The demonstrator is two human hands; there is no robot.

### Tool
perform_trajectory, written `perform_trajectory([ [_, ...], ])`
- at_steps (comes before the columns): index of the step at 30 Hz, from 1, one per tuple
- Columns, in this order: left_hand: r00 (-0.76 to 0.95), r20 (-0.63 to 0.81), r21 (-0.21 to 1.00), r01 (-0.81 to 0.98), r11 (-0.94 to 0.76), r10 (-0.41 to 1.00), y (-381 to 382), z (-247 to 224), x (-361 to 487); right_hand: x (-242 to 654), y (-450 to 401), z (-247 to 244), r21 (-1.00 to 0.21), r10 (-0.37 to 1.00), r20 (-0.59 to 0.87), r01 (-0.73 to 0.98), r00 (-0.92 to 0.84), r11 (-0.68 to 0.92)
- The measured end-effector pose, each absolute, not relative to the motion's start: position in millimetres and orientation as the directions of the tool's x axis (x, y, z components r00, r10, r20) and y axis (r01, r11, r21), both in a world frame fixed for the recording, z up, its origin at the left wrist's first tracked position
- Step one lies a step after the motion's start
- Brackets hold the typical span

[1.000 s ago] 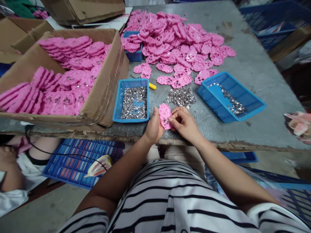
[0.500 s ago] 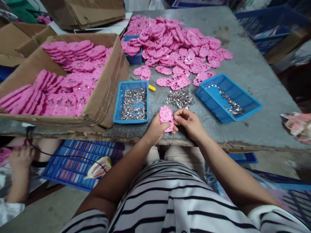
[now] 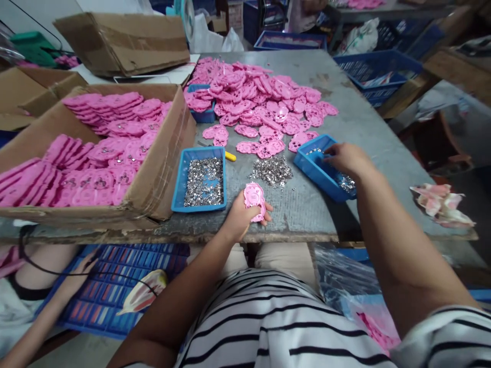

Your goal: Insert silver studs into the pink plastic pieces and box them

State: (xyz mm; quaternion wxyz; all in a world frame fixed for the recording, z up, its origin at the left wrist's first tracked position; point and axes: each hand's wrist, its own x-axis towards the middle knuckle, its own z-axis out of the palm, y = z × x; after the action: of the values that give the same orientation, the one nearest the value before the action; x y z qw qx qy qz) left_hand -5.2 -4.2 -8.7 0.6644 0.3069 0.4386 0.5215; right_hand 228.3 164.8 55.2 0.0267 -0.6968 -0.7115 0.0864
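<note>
- Pink moulded-plastic plate (image 3: 253,193) is in the left hand (image 3: 238,214), over the desk (image 3: 307,214) nr its front edge; thumb across the lower part, other fingers behind, i.e. clamped on it.
- Right hand (image 3: 351,157) is at the right-side blue tray (image 3: 316,176), fingers dipped past the rim nr small metal pcs (image 3: 346,182); can't tell whether they're apart or pinching one.
- Loose metal heap (image 3: 272,171) sits btw the trays, no walls round it. Left-side blue tray (image 3: 199,208) has lots more bits, w/ a cardboard box (image 3: 159,179) of stacked pink plates beside it.
- Risk, I'd guess: pcs are tiny, so a poor pinch cd drop one or bring up two.
- If the wrist catches the rim, the tray cd shift or tip & spill.
- If the left thumb eases, the plate prob. tilts; anything unseated slides off, poss. to the floor b/c the edge is close.
- Knuckles brushing the heap wd scatter it.
</note>
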Motion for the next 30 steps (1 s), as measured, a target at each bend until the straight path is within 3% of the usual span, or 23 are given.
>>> perform_trajectory([
  [8,0.100,-0.263,0.869,-0.407,0.280,0.960,-4,-7,-7,210,184,47,0.002,0.975,-0.218,0.999,-0.039,0.041],
  [16,0.119,-0.277,0.858,-0.415,0.301,0.954,-2,-7,-7,215,183,31,0.066,0.988,-0.135,0.994,-0.075,0.084],
  [25,0.121,-0.274,0.856,-0.421,0.300,0.954,-3,-8,-7,217,192,27,0.152,0.969,-0.206,0.974,-0.138,0.171],
  [30,0.125,-0.272,0.854,-0.425,0.299,0.954,-3,-7,-7,226,194,32,0.154,0.979,-0.178,0.979,-0.103,0.131],
])
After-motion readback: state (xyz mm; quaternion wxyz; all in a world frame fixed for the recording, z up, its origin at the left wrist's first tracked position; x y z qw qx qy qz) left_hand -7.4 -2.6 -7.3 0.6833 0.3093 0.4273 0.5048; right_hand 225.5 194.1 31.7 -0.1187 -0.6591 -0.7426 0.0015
